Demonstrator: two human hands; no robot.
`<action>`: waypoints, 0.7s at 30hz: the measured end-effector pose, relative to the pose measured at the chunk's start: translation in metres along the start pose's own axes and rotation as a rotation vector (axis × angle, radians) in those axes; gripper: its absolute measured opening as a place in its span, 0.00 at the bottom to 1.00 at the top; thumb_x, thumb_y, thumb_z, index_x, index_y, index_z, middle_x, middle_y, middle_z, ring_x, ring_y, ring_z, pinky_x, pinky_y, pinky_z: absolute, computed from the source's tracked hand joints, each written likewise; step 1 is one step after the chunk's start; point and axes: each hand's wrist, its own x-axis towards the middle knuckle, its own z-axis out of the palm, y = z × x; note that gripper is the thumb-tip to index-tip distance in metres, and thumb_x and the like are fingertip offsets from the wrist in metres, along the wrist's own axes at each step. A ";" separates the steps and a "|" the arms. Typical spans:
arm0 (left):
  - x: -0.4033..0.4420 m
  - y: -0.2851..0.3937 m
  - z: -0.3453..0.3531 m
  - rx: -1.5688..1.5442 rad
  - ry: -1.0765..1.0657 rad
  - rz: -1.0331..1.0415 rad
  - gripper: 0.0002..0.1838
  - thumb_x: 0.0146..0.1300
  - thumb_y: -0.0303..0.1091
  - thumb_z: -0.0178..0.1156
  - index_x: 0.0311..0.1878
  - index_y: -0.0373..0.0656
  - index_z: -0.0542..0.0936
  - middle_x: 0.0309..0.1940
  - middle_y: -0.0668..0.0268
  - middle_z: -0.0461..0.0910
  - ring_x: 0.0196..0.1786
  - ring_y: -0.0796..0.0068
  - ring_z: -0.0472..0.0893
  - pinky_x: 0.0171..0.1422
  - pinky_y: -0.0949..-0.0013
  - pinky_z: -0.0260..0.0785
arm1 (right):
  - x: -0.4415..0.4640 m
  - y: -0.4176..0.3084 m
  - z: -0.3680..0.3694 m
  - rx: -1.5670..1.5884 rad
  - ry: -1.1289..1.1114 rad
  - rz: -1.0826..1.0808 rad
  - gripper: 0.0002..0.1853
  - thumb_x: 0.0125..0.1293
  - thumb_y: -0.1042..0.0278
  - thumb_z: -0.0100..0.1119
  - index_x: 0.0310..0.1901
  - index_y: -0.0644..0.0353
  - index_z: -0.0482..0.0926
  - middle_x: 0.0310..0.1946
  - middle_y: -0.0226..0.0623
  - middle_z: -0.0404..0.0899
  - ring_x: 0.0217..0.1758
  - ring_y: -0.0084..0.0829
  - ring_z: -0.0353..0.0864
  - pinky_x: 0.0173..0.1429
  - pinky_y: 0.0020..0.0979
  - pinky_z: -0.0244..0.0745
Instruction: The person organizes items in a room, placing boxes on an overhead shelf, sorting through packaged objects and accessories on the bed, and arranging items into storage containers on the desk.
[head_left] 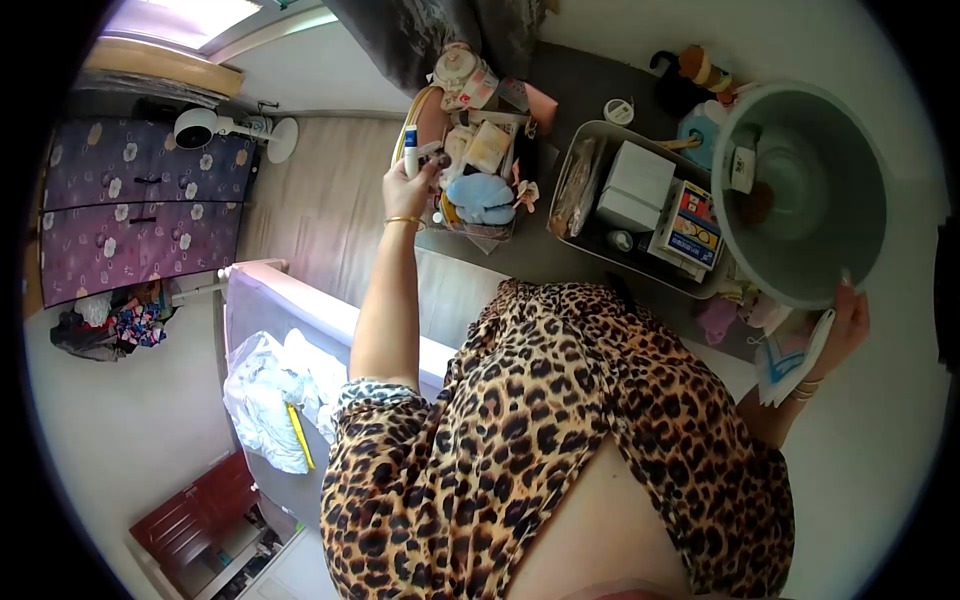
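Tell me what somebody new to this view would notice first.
Probably the leopard-print garment, which fills the lower middle. Next, likely the big grey-green bucket at the upper right, with the right hand at its lower rim. Then perhaps the left hand, left of centre, holding a slim white-and-blue tube.

The left grip [405, 190] holds a white-and-blue tube [410, 155] upright; just beside it lies a light-blue soft item [480, 195]. The right grip [850, 318] holds a white packet [798, 360] at a grey bucket's [868, 165] rim.

Bucket [835, 235] right of storage bin [625, 264]
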 end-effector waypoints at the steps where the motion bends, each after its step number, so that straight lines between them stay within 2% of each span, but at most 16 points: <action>1: -0.006 0.008 -0.007 0.110 -0.011 0.018 0.09 0.55 0.30 0.63 0.35 0.34 0.78 0.22 0.68 0.78 0.20 0.83 0.75 0.20 0.77 0.67 | 0.001 0.003 -0.005 -0.019 -0.004 0.025 0.11 0.61 0.69 0.56 0.23 0.61 0.71 0.15 0.22 0.67 0.16 0.11 0.60 0.18 0.18 0.52; 3: -0.023 0.012 -0.019 0.280 -0.033 0.026 0.10 0.54 0.30 0.63 0.35 0.34 0.77 0.22 0.66 0.78 0.19 0.81 0.75 0.20 0.76 0.68 | 0.004 0.011 -0.019 -0.056 -0.013 0.076 0.10 0.62 0.68 0.55 0.25 0.62 0.73 0.16 0.23 0.69 0.17 0.11 0.62 0.20 0.18 0.54; 6: -0.048 0.007 -0.024 0.411 -0.034 -0.039 0.12 0.49 0.32 0.64 0.33 0.34 0.77 0.16 0.62 0.76 0.14 0.75 0.76 0.20 0.71 0.68 | 0.004 0.007 -0.005 0.007 0.023 -0.016 0.08 0.61 0.70 0.55 0.27 0.64 0.74 0.18 0.21 0.69 0.20 0.10 0.61 0.23 0.17 0.55; 9: -0.057 0.003 -0.012 0.503 -0.026 -0.104 0.12 0.49 0.33 0.64 0.33 0.36 0.77 0.17 0.61 0.77 0.15 0.76 0.76 0.23 0.70 0.69 | 0.005 0.002 0.001 -0.042 0.001 -0.015 0.08 0.62 0.70 0.55 0.29 0.65 0.75 0.20 0.21 0.70 0.22 0.11 0.63 0.25 0.17 0.56; 10: -0.058 0.003 -0.006 0.579 -0.026 -0.132 0.13 0.48 0.36 0.64 0.33 0.37 0.77 0.20 0.56 0.79 0.21 0.65 0.80 0.29 0.65 0.72 | 0.005 0.002 0.002 -0.024 -0.004 0.002 0.08 0.62 0.70 0.55 0.29 0.65 0.75 0.20 0.21 0.70 0.22 0.11 0.63 0.25 0.17 0.56; 12: -0.051 -0.021 0.002 0.710 0.026 -0.031 0.14 0.47 0.39 0.65 0.32 0.38 0.77 0.25 0.52 0.79 0.31 0.53 0.80 0.36 0.59 0.71 | 0.007 0.002 0.003 0.012 -0.017 0.029 0.07 0.61 0.70 0.55 0.28 0.64 0.75 0.20 0.22 0.70 0.21 0.11 0.63 0.24 0.17 0.55; 15: -0.049 -0.009 0.011 0.790 -0.017 0.061 0.16 0.46 0.41 0.66 0.31 0.39 0.76 0.29 0.50 0.79 0.38 0.47 0.77 0.40 0.55 0.70 | 0.003 -0.008 0.013 0.021 -0.007 0.007 0.08 0.61 0.70 0.56 0.27 0.63 0.74 0.19 0.22 0.70 0.20 0.11 0.62 0.23 0.17 0.53; 18: -0.048 0.001 0.013 0.993 -0.060 0.050 0.19 0.46 0.42 0.66 0.37 0.42 0.73 0.30 0.52 0.79 0.37 0.48 0.78 0.40 0.54 0.70 | -0.003 -0.014 0.022 0.045 0.043 0.031 0.10 0.61 0.70 0.56 0.23 0.61 0.71 0.17 0.21 0.68 0.18 0.10 0.60 0.21 0.18 0.51; 21: -0.053 0.004 0.028 1.102 -0.038 -0.072 0.23 0.46 0.42 0.65 0.43 0.43 0.70 0.32 0.53 0.80 0.38 0.48 0.79 0.40 0.53 0.69 | -0.006 -0.016 0.021 0.034 0.025 0.028 0.12 0.61 0.69 0.57 0.21 0.59 0.69 0.15 0.21 0.67 0.17 0.10 0.59 0.20 0.18 0.50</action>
